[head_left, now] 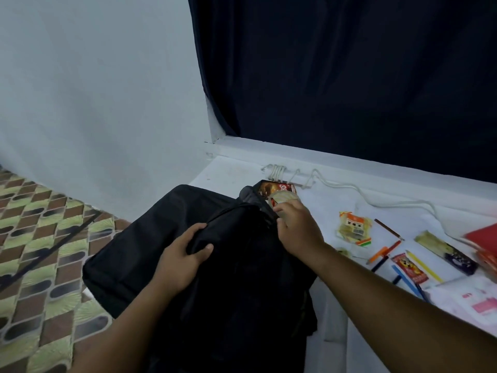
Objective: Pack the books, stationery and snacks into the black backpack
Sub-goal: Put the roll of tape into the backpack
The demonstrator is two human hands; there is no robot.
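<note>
One black fabric backpack (pixel 150 246) lies on the white tabletop (pixel 347 200), its top overhanging toward the patterned floor. The left hand (pixel 183 261) has a curled grip on a fold of the backpack's cloth. The right hand (pixel 298 227), at the backpack's opening, pinches one pale round snack packet (pixel 282 197). One dark snack box (pixel 271 188) sits just behind the opening. Right of the backpack lie one yellow wrapped snack (pixel 355 228), one red snack packet (pixel 410 267), several coloured pencils (pixel 382 254) and one red book (pixel 484 235).
</note>
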